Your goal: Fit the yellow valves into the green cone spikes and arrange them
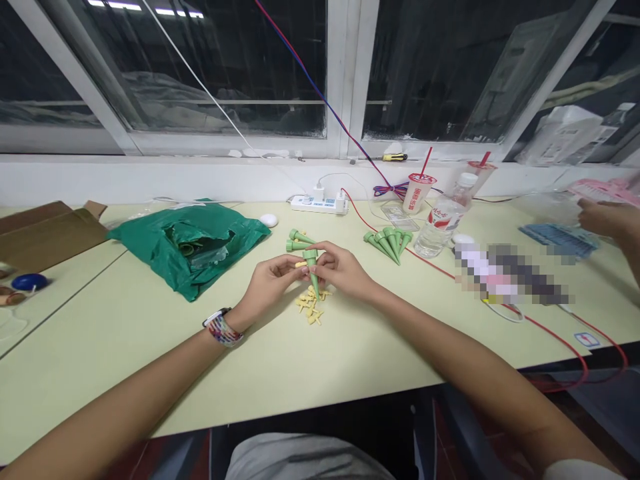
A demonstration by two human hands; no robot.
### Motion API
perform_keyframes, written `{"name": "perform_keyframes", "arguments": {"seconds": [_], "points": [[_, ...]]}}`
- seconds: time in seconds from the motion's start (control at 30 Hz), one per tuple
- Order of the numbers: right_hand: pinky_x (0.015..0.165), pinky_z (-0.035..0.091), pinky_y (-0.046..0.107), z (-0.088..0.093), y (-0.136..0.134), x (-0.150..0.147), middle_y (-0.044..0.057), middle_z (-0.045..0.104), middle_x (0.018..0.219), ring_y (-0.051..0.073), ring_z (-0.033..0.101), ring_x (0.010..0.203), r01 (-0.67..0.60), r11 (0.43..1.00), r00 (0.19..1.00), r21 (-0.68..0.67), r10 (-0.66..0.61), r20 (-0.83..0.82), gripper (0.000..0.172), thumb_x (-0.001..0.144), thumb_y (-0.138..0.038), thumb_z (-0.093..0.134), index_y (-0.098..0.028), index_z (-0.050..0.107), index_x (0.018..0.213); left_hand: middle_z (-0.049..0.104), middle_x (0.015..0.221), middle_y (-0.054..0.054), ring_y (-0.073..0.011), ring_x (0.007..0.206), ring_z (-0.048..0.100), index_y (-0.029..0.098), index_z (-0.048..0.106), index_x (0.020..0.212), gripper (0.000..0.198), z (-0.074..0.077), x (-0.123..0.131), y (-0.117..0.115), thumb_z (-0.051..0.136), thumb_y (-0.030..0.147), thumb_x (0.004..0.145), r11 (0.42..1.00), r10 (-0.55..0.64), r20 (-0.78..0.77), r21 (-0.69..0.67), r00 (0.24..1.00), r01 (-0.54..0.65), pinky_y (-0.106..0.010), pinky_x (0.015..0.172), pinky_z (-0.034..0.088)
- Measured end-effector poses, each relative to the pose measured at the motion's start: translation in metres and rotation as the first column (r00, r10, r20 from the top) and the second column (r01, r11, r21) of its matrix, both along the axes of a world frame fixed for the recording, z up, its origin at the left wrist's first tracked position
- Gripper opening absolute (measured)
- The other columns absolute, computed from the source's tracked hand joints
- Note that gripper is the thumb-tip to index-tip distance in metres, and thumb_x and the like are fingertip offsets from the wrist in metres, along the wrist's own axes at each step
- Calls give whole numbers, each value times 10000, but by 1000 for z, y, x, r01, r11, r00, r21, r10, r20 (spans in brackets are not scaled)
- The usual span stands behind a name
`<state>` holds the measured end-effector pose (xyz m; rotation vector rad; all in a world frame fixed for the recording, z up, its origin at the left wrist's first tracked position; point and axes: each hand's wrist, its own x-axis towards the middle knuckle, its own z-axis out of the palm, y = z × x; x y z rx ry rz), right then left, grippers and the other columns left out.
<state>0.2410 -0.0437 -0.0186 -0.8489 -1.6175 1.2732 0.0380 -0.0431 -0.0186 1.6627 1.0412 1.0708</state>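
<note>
My right hand [343,270] is closed around a green plastic watering spike [311,259], its wide capped end up and its tip pointing down. The fingers of my left hand [270,283] pinch a small yellow plastic piece [301,265] against the side of the spike. Right below the hands lies a loose pile of several small yellow pieces [311,308]. Two more green spikes [296,244] lie just behind my hands, partly covered by them. Off to the right, several green spikes [390,243] lie fanned out together.
On the left are a torn green plastic bag [165,267] and a cardboard box [45,237]. A power strip [320,203] stands by the wall. To the right are a water bottle [443,223], drink cup [417,193] and red cable [545,327]. Another person's hand [603,217] reaches in.
</note>
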Motion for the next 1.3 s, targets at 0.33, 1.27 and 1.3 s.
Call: {"name": "perform_keyframes", "arguments": {"seconds": [0.33, 1.27, 1.3], "points": [[681, 557, 290, -2, -6, -1, -29, 634, 796, 142, 623, 690, 111, 979, 991, 170, -122, 55, 396, 863, -299, 683, -265, 652, 1256, 797, 849, -98, -229, 781, 741, 185, 808, 880, 288, 16, -5, 1, 860, 455, 794, 982, -39, 43, -185, 998, 46, -348, 752, 611], [828, 517, 361, 7, 27, 166, 107, 743, 820, 273, 702, 833, 570, 583, 227, 579, -789, 571, 421, 882, -272, 602, -118, 694, 1263, 787, 1106, -77, -229, 977, 739, 226, 845, 1009, 247, -4, -2, 0, 710, 420, 936, 994, -42, -255, 86, 966, 66, -325, 846, 587], [834, 514, 357, 6, 28, 167, 128, 753, 857, 281, 706, 864, 559, 595, 193, 578, -771, 607, 421, 891, -271, 601, -113, 693, 1270, 780, 1103, -77, -225, 965, 739, 228, 845, 1003, 240, -4, -2, -1, 703, 411, 941, 993, -54, -267, 88, 962, 81, -320, 826, 590]]}}
